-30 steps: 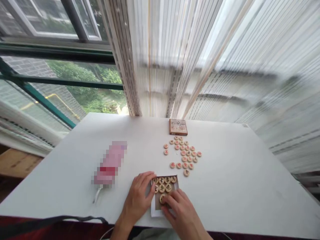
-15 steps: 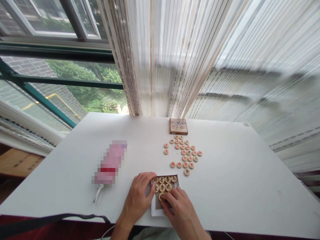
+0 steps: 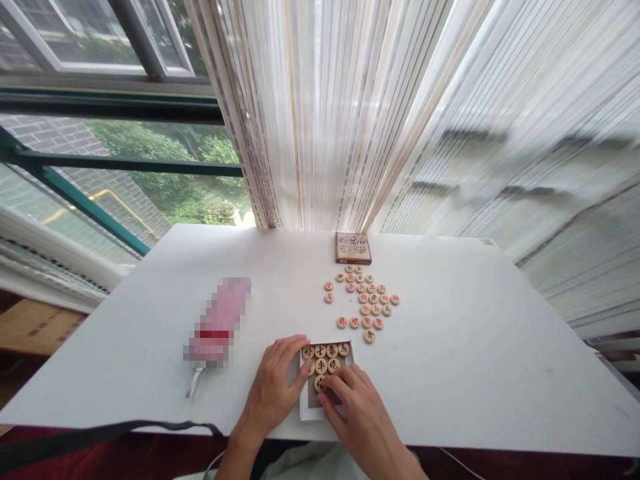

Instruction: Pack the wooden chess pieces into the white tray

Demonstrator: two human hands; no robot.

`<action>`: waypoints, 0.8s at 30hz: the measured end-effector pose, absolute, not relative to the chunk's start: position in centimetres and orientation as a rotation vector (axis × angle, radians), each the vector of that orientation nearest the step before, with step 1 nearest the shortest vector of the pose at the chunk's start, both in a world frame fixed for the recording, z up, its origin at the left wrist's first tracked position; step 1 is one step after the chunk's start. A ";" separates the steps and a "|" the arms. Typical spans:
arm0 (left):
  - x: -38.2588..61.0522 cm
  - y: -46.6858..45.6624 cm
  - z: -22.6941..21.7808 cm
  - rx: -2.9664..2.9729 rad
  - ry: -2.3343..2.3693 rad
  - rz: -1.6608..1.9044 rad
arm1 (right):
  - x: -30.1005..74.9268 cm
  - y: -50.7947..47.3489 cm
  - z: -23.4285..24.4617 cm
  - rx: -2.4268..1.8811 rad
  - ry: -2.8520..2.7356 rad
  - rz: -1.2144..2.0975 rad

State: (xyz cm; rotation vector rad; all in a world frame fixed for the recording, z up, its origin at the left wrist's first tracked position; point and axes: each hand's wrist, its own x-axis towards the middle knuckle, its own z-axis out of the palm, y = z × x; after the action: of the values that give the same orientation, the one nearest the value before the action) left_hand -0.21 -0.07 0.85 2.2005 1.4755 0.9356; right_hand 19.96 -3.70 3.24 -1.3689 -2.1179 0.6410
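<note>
Shallow box point(image 3: 313, 414): here it sits near the front edge of the surface point(image 3: 475, 347), top open, both hands right on it.
Left hand point(image 3: 277, 377): at the left wall, thumb and fingers spread apart, fingertips at the far left corner, thumb over the inside and partly covering a second-row disc point(image 3: 311, 369).
Right hand point(image 3: 363, 403): over the right-hand side, index finger and thumb at the lone third-row disc point(image 3: 320, 383); a true pinch or just a push, I cannot tell.
Far row: four discs point(image 3: 332, 350), black characters up, lined along the back wall, neat as you like!
Tally inside: eight in view, two rows and that single one; the right hand may hide more.
Tally outside: twenty-four loose discs point(image 3: 373, 299) by my count, flat beyond the box, red and black faces mixed; so I judge about a quarter boxed, three quarters out.
Nearest loose one: a black-marked disc point(image 3: 369, 335), just past the box's far right corner.
Printed brown box point(image 3: 353, 248): lying flat by the far edge, behind the loose ones.
Left flank: a pixelated pink item point(image 3: 220, 317), well apart from it all.
</note>
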 end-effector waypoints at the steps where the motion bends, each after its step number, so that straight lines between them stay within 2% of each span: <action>1: -0.3 -0.2 1.0 2.197 1.464 0.927 | 20.2 -3.8 3.5 -1.337 -2.095 0.665; 11: -0.2 -1.6 2.7 2.301 1.397 0.763 | 23.6 -3.5 3.3 -1.259 -2.031 0.473; 24: 0.6 -2.0 3.6 2.373 1.453 0.731 | 23.1 -3.5 2.4 -1.292 -2.098 0.431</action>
State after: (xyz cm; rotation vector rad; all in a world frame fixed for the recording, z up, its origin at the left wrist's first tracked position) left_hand 0.56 -2.01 3.56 2.3727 1.4534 0.7312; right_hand 23.06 -3.47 2.37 -1.2925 -2.0983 0.4311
